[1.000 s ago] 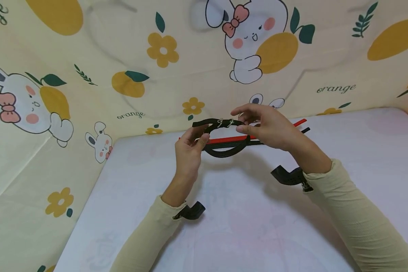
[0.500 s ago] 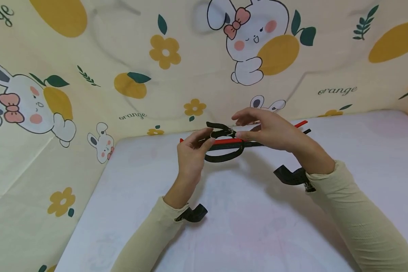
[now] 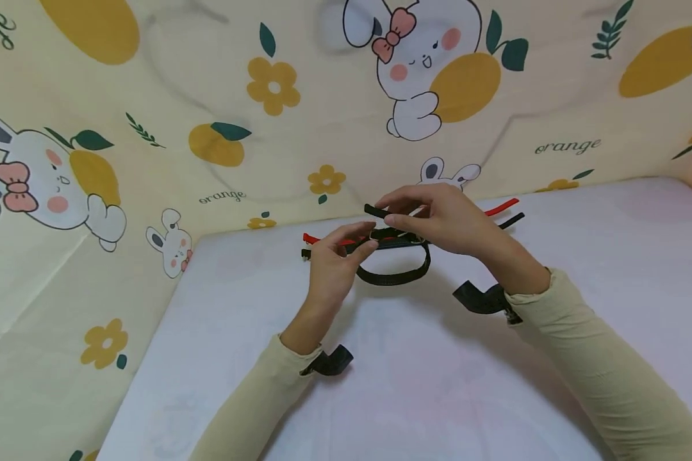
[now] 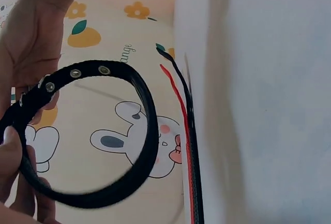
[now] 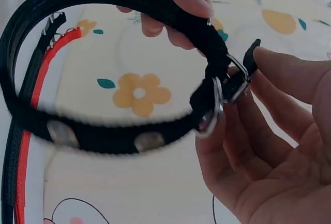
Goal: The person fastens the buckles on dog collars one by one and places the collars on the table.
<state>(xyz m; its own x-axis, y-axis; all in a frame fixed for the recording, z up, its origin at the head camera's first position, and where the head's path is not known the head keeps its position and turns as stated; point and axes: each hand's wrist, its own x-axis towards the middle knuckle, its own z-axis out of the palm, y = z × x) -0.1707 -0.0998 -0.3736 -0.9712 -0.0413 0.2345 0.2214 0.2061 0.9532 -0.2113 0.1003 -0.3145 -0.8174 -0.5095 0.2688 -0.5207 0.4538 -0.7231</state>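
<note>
A black webbing strap (image 3: 395, 275) with metal eyelets is looped through its two metal rings (image 5: 217, 100) and held up above the white table (image 3: 415, 384). My left hand (image 3: 364, 242) pinches the strap beside the rings. My right hand (image 3: 393, 214) pinches the strap's free end (image 3: 373, 210), which sticks up past the rings. The loop (image 4: 139, 146) hangs below both hands, and in the right wrist view it (image 5: 103, 136) is blurred. A red strap (image 3: 498, 207) and a thin black strap (image 3: 510, 221) lie flat on the table behind the hands.
A cream cloth (image 3: 207, 96) printed with rabbits, oranges and flowers stands as a wall behind and to the left of the table. Black wrist mounts (image 3: 481, 298) sit on both cream sleeves. The table's left edge runs along the cloth.
The loop has dropped lower and grown rounder. The free end now sticks up past the rings in my right fingers. Both hands sit a little closer together.
</note>
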